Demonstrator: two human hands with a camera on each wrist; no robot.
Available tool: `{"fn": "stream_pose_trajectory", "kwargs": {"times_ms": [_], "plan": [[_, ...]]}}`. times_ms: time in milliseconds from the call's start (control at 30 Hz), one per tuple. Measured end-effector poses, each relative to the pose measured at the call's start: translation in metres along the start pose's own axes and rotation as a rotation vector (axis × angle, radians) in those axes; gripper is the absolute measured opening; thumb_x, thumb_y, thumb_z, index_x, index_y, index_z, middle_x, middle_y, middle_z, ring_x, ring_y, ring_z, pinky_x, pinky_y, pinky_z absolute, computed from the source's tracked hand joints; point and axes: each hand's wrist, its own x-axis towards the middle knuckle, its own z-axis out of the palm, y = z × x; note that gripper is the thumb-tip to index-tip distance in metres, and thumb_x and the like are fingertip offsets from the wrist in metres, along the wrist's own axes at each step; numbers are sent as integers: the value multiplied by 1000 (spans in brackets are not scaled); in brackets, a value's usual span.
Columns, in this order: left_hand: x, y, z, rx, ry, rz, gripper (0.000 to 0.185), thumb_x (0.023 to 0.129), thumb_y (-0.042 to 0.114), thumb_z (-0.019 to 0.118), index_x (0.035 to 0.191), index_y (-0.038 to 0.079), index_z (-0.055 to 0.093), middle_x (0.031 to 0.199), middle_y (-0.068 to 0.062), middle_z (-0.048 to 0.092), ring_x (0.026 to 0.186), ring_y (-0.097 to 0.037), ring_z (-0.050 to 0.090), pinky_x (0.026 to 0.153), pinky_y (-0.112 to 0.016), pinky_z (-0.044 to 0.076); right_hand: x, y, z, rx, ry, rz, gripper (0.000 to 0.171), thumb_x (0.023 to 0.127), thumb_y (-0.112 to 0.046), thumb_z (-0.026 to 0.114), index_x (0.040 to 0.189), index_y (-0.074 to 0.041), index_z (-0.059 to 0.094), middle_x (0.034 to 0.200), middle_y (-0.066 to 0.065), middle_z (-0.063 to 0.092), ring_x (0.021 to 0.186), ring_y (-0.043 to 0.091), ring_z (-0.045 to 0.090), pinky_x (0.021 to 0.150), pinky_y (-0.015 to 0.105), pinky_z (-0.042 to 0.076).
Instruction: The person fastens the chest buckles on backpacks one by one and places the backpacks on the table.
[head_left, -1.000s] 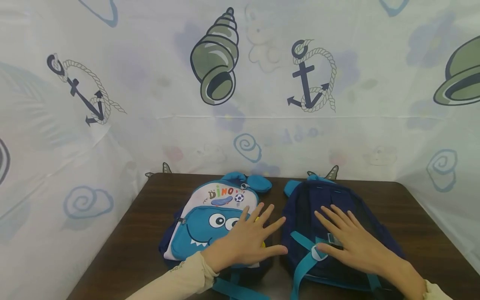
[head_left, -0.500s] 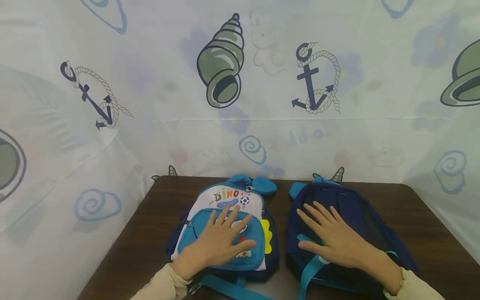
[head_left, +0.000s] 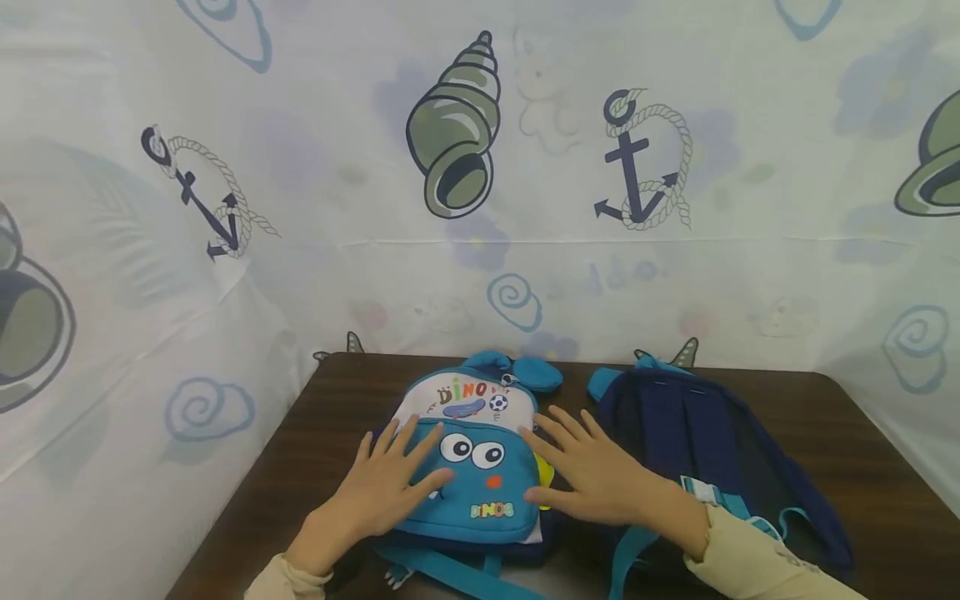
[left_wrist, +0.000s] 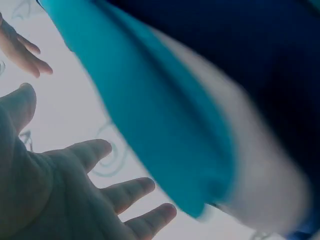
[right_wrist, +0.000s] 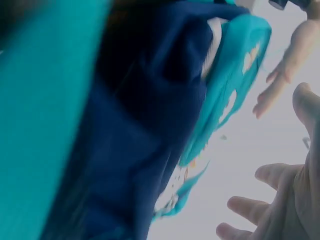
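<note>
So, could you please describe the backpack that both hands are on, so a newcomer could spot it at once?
On the dark wooden table in front of the nautical-print sheet lie two backpacks. It is the dinosaur backpack with the blue googly-eyed face and "DINO" lettering showing; its neighbour, the navy backpack, lies straps-up.

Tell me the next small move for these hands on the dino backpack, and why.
Probably curl both hands round its sides and lift. The left hand and right hand lie flat, fingers spread, on either edge of the dino backpack, flanking it without any grip.
</note>
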Motion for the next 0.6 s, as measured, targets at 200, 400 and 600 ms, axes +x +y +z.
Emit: {"fn": "stream_pose_trajectory", "kwargs": {"times_ms": [200,400,600], "plan": [[-10,-26,6,-56,16,-105,74,80,74,26,140,31,28,148,-9,23,134,-39,18,100,-67,12,24,-25,10,-10,-65,-77,73,83,-70,25,143,-31,14,151,1,14,139,27,8,106,59,8],[-19,-47,9,-197,-30,-238,81,82,72,24,143,19,21,144,-20,26,125,-48,30,89,-69,28,48,-56,21,-27,-118,-177,72,84,-70,21,143,-29,16,149,3,20,138,30,13,104,60,15],[-25,-60,13,-381,-116,-358,92,81,74,20,143,6,14,142,-26,25,125,-50,27,87,-70,28,79,-91,36,26,-168,-144,74,81,-73,17,143,-32,11,150,3,16,137,31,14,103,62,18]]}}
